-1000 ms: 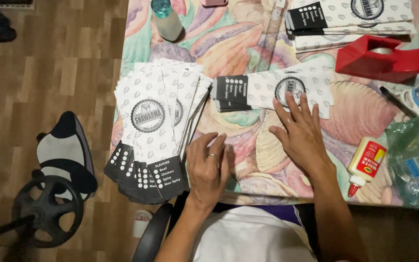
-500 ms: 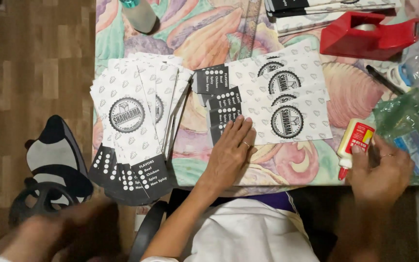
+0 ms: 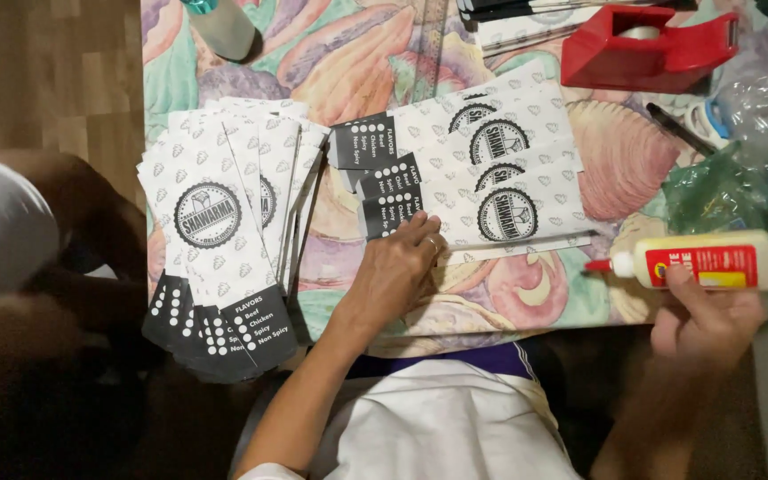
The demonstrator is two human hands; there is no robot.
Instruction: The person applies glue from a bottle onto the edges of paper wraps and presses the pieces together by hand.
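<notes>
— Near the table's front edge, what's the left hand (image 3: 399, 267) doing?

— It lies flat, fingers spread, pressing on the lowest of the fanned paper sleeves (image 3: 482, 178), the white ones with black ends and round stamps. A second ago both hands were flat on a single sleeve; now several are spread out in a row.

— And the right hand (image 3: 702, 313)?

— Off the paper now. It has closed round the glue bottle (image 3: 700, 263) at the front right corner, the red nozzle pointing left toward the sleeves. Half a second back it was only reaching for it, so I'd guess gluing is about to start.

— Anything else on the table?

— A bigger stack of sleeves (image 3: 224, 236) hanging over the front left corner, a red tape dispenser (image 3: 655, 49) at the back right, and crinkled clear plastic (image 3: 740, 151) along the right edge.
</notes>
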